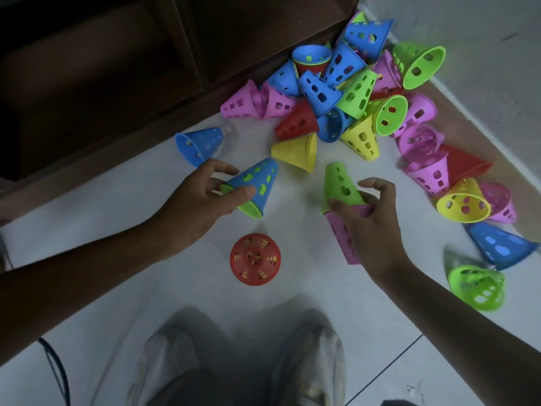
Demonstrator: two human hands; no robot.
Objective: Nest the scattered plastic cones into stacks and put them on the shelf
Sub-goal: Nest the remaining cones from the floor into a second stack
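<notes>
We see a pale tiled floor (292,288) carrying everything, with a dark wooden shelf unit (117,68) along its far left edge and a white wall (497,68) at its far right edge. In the far corner where the two meet lies the big heap of cones (351,92), blue, pink, green, yellow and red, spilling down the right edge.

Our two forearms reach in from the near edge. The left hand (202,197) has its thumb and fingers curled round a blue cone nested over a green one (253,189), tip pointing toward the heap. The right hand (369,218) grips a pink cone (342,238) with a green cone (339,183) at its rim, its narrow end pointing away; we cannot tell how deeply the two are nested.

Between the hands and nearer to us, a red cone (255,258) stands upright on the floor, yellow showing through its slots. A single blue cone (199,145) lies on its side by the shelf unit, just beyond the left hand. Blurred shoes (243,361) show at the near edge.
</notes>
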